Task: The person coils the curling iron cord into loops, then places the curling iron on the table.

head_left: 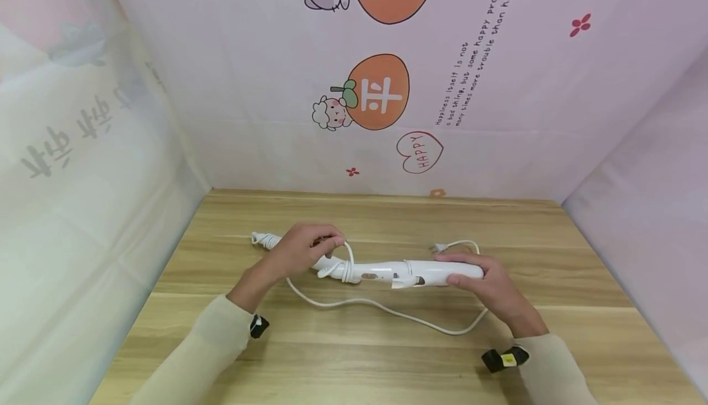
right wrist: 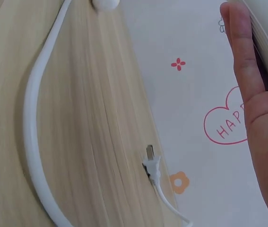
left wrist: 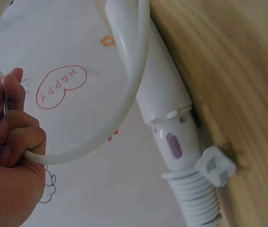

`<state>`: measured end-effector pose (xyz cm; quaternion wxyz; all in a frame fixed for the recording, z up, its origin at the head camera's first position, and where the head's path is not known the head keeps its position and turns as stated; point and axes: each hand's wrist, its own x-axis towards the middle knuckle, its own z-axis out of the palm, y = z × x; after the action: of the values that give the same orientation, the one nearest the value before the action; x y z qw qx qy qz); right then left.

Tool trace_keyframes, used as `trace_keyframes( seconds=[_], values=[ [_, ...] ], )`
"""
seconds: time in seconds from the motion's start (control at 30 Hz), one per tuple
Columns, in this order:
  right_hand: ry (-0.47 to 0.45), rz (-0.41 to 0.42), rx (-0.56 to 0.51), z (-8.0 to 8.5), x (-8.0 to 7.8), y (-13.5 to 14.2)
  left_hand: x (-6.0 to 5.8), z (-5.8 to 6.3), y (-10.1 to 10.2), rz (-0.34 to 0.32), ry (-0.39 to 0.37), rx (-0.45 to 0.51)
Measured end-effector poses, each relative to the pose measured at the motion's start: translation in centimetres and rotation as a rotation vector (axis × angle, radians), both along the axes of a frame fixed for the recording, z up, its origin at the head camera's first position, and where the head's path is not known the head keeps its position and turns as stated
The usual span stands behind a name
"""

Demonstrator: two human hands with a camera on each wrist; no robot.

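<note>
A white curling iron (head_left: 381,271) is held crosswise above the table, its thick barrel (head_left: 442,273) to the right. My right hand (head_left: 492,279) grips the barrel near its end, thumb in front and fingers behind. At the handle, my left hand (head_left: 304,248) pinches the white cord (head_left: 352,254), which circles the handle in a few turns. From there the cord sags in front of the iron and runs round behind my right hand to a two-pin plug (right wrist: 151,165) on the table. A second white iron (left wrist: 157,80), its cord coiled around its handle (left wrist: 193,194), lies behind my left hand.
The wood-grain table (head_left: 387,368) meets a printed cloth wall (head_left: 265,116) at the back. Cloth also hangs along both sides. The second iron's plug (left wrist: 215,166) sticks out beside its coil.
</note>
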<state>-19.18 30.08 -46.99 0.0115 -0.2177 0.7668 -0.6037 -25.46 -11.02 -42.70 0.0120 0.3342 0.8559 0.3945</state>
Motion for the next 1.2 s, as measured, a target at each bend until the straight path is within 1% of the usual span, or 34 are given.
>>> trace_keyframes(
  seconds=[0.07, 0.17, 0.3, 0.43, 0.53, 0.67, 0.73, 0.8, 0.9, 1.0, 1.1, 1.2],
  values=[
    [-0.009, 0.024, -0.066, -0.1, -0.1, 0.0, 0.0, -0.6, 0.3, -0.008, -0.045, 0.023],
    [-0.013, 0.026, -0.157, 0.0, -0.3, -0.3, 0.2, -1.5, 0.8, -0.01, -0.053, 0.037],
    [-0.01, -0.024, -0.214, 0.1, -0.4, -0.8, 0.9, -2.2, 1.7, 0.031, -0.085, 0.032],
    [-0.032, -0.089, -0.219, 0.2, -0.4, -1.3, 1.7, -2.5, 2.6, 0.074, -0.171, 0.037],
    [-0.061, -0.165, -0.148, 0.3, -0.5, -1.7, 2.3, -2.5, 3.0, 0.091, -0.171, 0.031],
    [-0.097, -0.261, -0.013, 0.5, -0.5, -1.9, 2.9, -2.1, 3.4, 0.117, -0.103, -0.022],
    [-0.101, -0.295, 0.037, 0.5, -0.6, -2.0, 3.1, -2.0, 3.6, 0.128, -0.068, -0.055],
    [-0.096, -0.331, 0.09, 0.5, -0.6, -2.0, 3.3, -2.0, 3.7, 0.139, -0.056, -0.073],
    [-0.089, -0.357, 0.125, 0.4, -0.8, -2.0, 3.3, -2.1, 3.6, 0.156, -0.067, -0.078],
    [-0.079, -0.359, 0.126, 0.2, -1.1, -1.8, 3.3, -2.2, 3.6, 0.17, -0.077, -0.084],
    [-0.049, -0.365, 0.161, -0.2, -1.3, -1.5, 3.1, -2.1, 3.4, 0.179, -0.052, -0.121],
    [-0.004, -0.355, 0.231, -0.5, -1.4, -1.2, 2.8, -1.7, 2.9, 0.185, -0.021, -0.18]
  ],
)
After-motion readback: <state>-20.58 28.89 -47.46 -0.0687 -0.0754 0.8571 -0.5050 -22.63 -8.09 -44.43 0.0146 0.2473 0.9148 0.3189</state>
